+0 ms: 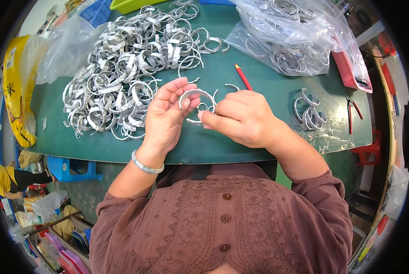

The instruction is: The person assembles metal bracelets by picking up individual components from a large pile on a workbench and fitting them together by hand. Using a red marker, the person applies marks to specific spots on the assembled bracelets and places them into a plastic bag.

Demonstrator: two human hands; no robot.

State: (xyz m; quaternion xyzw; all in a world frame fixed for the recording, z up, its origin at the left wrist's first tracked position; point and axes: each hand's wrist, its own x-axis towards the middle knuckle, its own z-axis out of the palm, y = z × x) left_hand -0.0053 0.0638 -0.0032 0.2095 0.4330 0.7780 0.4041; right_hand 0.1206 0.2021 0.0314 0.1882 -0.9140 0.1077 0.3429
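My left hand [164,114] holds a silvery open cuff bangle [200,92] between thumb and fingers, above the front part of the green table. My right hand [244,118] is closed at the bangle's right side, its thumb and bent forefinger pinched there; these fingers partly hide that end. Behind and below the held bangle, other thin curved metal pieces show, partly covered by my hands. To the left spreads a large heap of similar cuff bangles [122,64]. Just beyond my right hand lies a red pencil-like tool [243,77].
Clear plastic bags of bangles [286,41] fill the far right, beside a pink basket [350,71]. Several loose cuffs [310,111] and red-handled pliers [353,112] lie right on the table [259,153]. A yellow bag [19,91] hangs at the left edge; a blue stool [72,169] stands below.
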